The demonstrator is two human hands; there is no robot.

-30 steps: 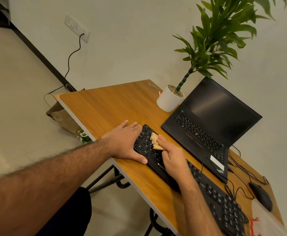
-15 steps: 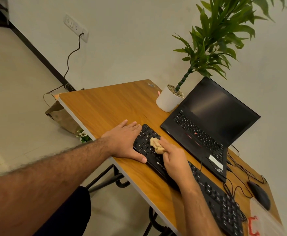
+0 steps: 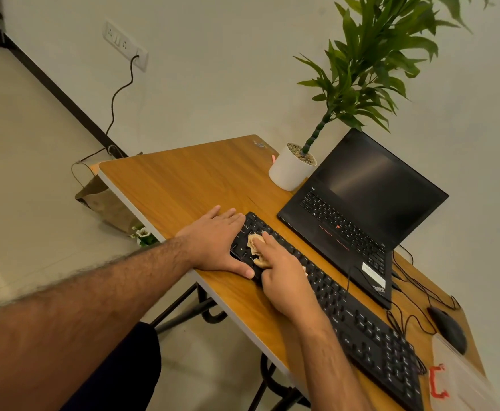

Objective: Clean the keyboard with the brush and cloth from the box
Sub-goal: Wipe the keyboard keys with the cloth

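Left hand (image 3: pixel 217 243) lies flat, fingers straight, bracing the keyboard's (image 3: pixel 346 310) left end so it likely won't slide. Right hand (image 3: pixel 284 277) pinches the bunched cloth (image 3: pixel 254 247) and presses it onto the left keys. Far right, laptop (image 3: pixel 358 215) and plant pot (image 3: pixel 287 170) sit close; cables, mouse (image 3: pixel 447 329) and box (image 3: pixel 462 378) crowd the right end.

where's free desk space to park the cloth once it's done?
Biggest bare patch: desk corner beyond the left hand, left of the plant pot. A narrow strip runs between keyboard and near edge. Crowded on the right: laptop, cables, mouse and box. Right hand presses the cloth on the keys.
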